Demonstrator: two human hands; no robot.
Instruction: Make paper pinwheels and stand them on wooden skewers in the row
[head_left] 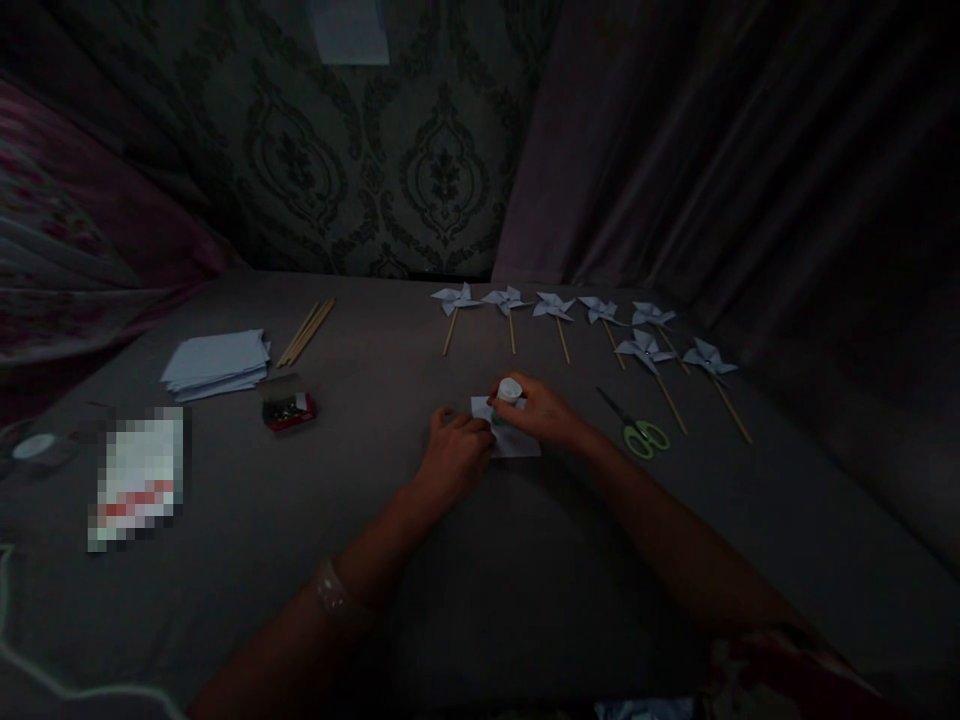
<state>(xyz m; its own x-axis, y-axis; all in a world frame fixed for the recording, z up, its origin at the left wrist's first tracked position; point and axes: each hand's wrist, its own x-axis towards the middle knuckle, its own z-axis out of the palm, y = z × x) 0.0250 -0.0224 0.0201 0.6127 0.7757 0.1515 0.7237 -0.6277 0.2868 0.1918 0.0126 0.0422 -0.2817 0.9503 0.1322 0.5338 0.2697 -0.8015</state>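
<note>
A small piece of white paper (517, 442) lies on the grey cloth in front of me. My right hand (534, 408) is closed around what looks like a glue stick (509, 390), its white round end up and a bit of green showing lower down, over the paper. On the paper's left side, my left hand (459, 445) rests with bent fingers pressed together, holding the edge; its fingertips are partly hidden. Green-handled scissors (641, 437) lie to the right of my right forearm, blades pointing away to the left.
Several paper pinwheels (553, 305) on sticks line the back and right. Left stand a stack of white paper (216, 362), loose wooden sticks (307, 332) and an open red box (289, 410) of small metallic pieces. A blurred-out packet (141, 475) and a white cord (82, 692) lie nearer left.
</note>
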